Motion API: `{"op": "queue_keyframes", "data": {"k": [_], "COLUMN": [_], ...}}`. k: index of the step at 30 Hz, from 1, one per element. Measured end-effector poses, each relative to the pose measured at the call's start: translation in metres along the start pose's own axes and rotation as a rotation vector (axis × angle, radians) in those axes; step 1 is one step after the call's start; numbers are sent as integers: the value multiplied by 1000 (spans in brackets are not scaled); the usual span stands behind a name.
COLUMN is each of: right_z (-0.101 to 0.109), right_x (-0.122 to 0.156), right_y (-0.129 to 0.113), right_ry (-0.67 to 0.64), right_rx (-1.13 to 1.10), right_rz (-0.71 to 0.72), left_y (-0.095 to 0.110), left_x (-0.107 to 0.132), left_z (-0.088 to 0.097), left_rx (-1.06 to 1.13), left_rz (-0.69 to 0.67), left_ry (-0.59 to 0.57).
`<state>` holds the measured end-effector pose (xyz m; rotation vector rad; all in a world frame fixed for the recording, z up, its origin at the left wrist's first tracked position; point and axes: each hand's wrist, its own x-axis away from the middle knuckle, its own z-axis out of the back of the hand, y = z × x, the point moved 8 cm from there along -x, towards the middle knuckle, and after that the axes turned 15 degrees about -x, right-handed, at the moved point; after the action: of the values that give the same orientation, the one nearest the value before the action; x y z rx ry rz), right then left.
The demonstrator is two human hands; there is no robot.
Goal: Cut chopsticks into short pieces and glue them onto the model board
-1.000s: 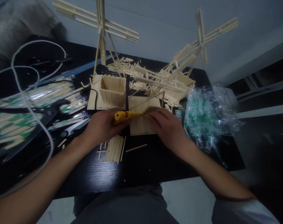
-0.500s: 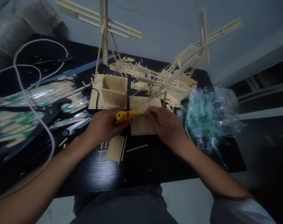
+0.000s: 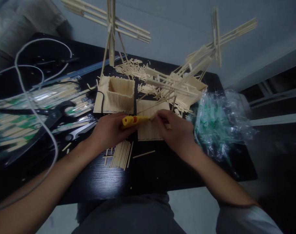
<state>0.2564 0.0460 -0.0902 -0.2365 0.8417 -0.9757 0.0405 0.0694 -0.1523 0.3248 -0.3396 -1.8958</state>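
My left hand (image 3: 111, 128) is closed round a yellow glue gun (image 3: 133, 121), its narrow tip pointing right. Between the fingertips of my right hand (image 3: 175, 130) is a thin wooden stick (image 3: 153, 116), pinched close to that tip. Both hands are over a flat panel of sticks laid side by side (image 3: 149, 135), which my right hand partly covers. Left of the panel, an open box of upright sticks (image 3: 121, 97) stands on a stick base (image 3: 101, 97). A row of short sticks (image 3: 121, 156) and one loose stick (image 3: 144, 154) lie nearer me.
Two stick windmills stand behind, one left (image 3: 111, 29) and one right (image 3: 214, 45), with piles of cut stick bits (image 3: 130, 69) between. Bagged sticks (image 3: 40, 107), large black-handled cutters (image 3: 54, 118) and a white cable (image 3: 21, 78) lie left. Crumpled plastic bags (image 3: 216, 123) are at right.
The whole view has shifted slightly. My right fingers have moved a little, still pinching the stick near the glue gun's tip; the left hand keeps its hold.
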Motion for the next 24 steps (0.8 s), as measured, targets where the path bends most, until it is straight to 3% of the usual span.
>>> {"op": "queue_keyframes", "data": {"k": [7,19,24], "right_z": [0,8,12], "right_x": [2,3,4], "right_y": [0,-15,-16], "right_ry": [27,59,90], "right_rx": [8,73,109], "right_rz": [7,202,208], "left_y": [1,1,2], "left_x": [0,1,1], "left_z": [1,-2,0], "left_rx": [-4,13,18], "left_rz": [7,-15,-13], "left_ry": [4,38,42]}}
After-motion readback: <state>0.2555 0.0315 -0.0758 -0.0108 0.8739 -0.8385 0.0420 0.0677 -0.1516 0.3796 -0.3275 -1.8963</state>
